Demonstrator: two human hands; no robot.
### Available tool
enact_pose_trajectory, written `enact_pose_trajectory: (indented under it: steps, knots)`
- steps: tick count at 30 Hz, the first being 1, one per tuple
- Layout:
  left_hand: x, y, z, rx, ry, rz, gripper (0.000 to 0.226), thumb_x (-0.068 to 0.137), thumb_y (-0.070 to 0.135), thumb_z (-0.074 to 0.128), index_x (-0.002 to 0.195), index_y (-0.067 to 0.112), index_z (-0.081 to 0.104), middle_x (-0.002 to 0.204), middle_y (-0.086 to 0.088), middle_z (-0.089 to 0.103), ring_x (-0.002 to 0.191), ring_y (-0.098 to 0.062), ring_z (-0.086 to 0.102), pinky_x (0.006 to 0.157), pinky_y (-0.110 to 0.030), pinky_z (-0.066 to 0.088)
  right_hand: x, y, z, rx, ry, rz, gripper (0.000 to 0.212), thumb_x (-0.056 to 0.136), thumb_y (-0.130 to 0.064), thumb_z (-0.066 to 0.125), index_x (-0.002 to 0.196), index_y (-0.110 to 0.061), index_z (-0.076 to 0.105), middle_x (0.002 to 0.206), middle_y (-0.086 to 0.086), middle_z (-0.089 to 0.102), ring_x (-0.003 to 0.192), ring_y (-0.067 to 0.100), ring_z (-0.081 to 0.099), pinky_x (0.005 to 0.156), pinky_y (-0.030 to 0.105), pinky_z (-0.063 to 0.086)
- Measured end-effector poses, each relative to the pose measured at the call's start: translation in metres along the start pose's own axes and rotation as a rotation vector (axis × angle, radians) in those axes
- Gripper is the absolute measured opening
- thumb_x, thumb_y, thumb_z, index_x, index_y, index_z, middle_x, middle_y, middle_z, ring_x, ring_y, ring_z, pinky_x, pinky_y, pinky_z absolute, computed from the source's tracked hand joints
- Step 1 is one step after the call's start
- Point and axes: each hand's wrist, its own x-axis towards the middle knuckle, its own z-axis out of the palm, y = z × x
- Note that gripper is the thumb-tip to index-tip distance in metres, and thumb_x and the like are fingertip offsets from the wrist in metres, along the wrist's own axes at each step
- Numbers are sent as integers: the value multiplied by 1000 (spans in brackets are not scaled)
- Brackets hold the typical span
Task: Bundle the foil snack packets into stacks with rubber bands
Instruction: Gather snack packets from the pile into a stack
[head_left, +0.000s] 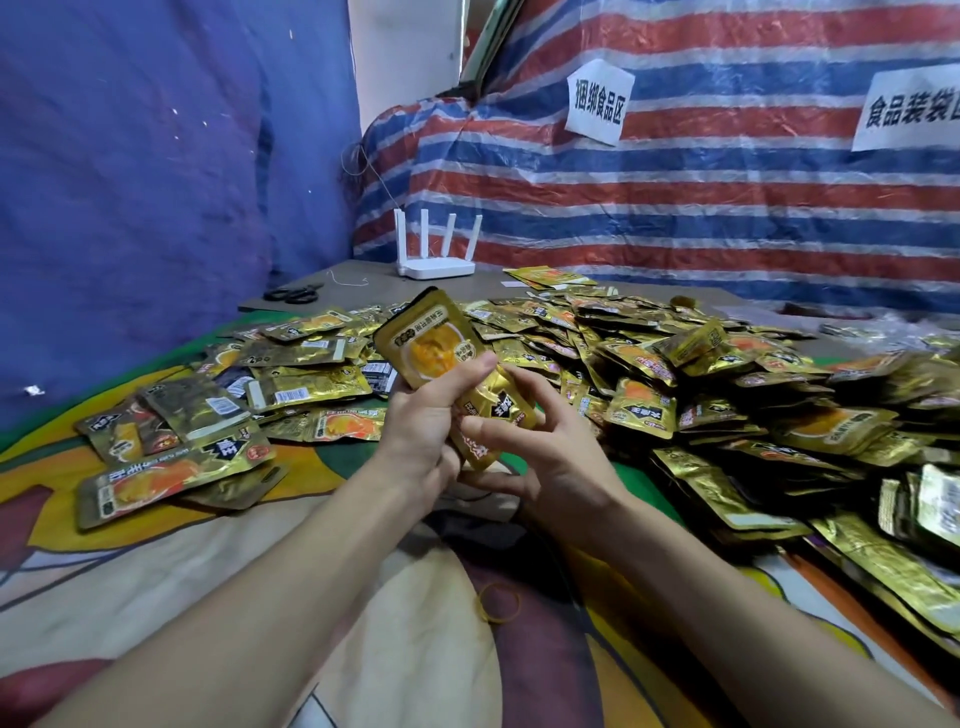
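**Gold foil: square the stack first**

The left hand (421, 431) has its grip closed round the held packets (441, 353), thumb pressing the top face. The right hand (545, 457) pinches the lower packet's edge. Best to tap these slick, crinkled, round-cornered pouches flush before reaching for the thin yellow rubber band (500, 603) at 6 o'clock. The loose pile (727, 395) spreads at 3 o'clock.

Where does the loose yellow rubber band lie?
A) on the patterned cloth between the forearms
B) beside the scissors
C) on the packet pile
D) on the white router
A: the rubber band lies on the patterned cloth, between the left forearm and the right forearm, below the held foil snack packets.
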Motion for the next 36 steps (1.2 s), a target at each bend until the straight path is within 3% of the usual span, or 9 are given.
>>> enact_pose_trajectory:
  steps: [6, 10, 13, 16, 21, 26, 30, 33, 36]
  knots:
    - [-2, -2, -4, -14, -26, 30, 9, 62, 24, 83, 67, 24, 77, 77, -10, 74, 68, -32, 73, 61, -52, 61, 1, 14, 10, 39, 92, -55, 67, 61, -9, 88, 121, -25, 62, 107, 15, 74, 92, 32, 73, 84, 51, 59]
    - [-6, -4, 1, 25, 59, -17, 58, 65, 46, 78, 109, 9, 69, 103, -18, 74, 88, -36, 74, 74, -53, 61, -1, 18, 11, -139, 224, -113, 72, 61, -12, 94, 124, -19, 59, 110, 15, 74, 98, 36, 73, 90, 57, 58]
    - [-6, -3, 2, 81, 66, -58, 70, 67, 54, 74, 118, 6, 67, 109, -17, 74, 97, -33, 74, 83, -49, 60, -1, 15, 9, -175, 271, -112, 62, 69, -2, 90, 122, -16, 61, 104, 17, 74, 93, 37, 74, 83, 59, 59]
    - [2, 6, -7, 195, 30, -44, 59, 67, 43, 82, 112, 6, 71, 99, -11, 76, 89, -26, 74, 77, -40, 61, -1, 6, 2, -174, 269, -125, 58, 68, 8, 85, 115, -20, 65, 101, 16, 74, 92, 40, 73, 79, 56, 61]
    - [12, 15, -24, 413, 90, 16, 21, 65, 32, 88, 73, 16, 77, 72, -3, 76, 62, -20, 73, 50, -27, 53, -5, -5, -4, -151, 229, -82, 60, 65, 11, 86, 113, -21, 69, 99, 10, 72, 91, 35, 74, 76, 50, 63]
    - [8, 8, -19, 229, 115, -81, 61, 52, 32, 91, 102, 5, 69, 85, -13, 77, 68, -25, 74, 55, -32, 58, -7, -6, 0, -166, 342, -121, 55, 64, 5, 89, 107, -18, 63, 98, 14, 74, 92, 32, 74, 79, 44, 63]
    - [4, 3, -13, 175, 121, -123, 51, 56, 28, 88, 97, 2, 69, 75, -12, 75, 59, -21, 73, 47, -25, 54, -6, -7, 0, -173, 405, -107, 62, 58, -3, 94, 110, -14, 64, 101, 13, 75, 91, 31, 74, 85, 52, 60]
    - [1, 0, -13, 248, 66, -97, 45, 58, 28, 86, 94, 5, 73, 78, -12, 76, 62, -22, 73, 49, -25, 54, -6, -6, -3, -272, 421, -37, 62, 53, -17, 99, 105, -22, 66, 98, 6, 76, 90, 25, 75, 87, 47, 60]
    - [2, 1, -14, 285, 78, -46, 29, 61, 23, 87, 82, 8, 72, 77, -13, 75, 61, -22, 73, 48, -29, 57, -4, -11, -6, -247, 308, 122, 64, 52, -29, 100, 108, -19, 69, 95, 5, 79, 87, 25, 76, 89, 49, 60]
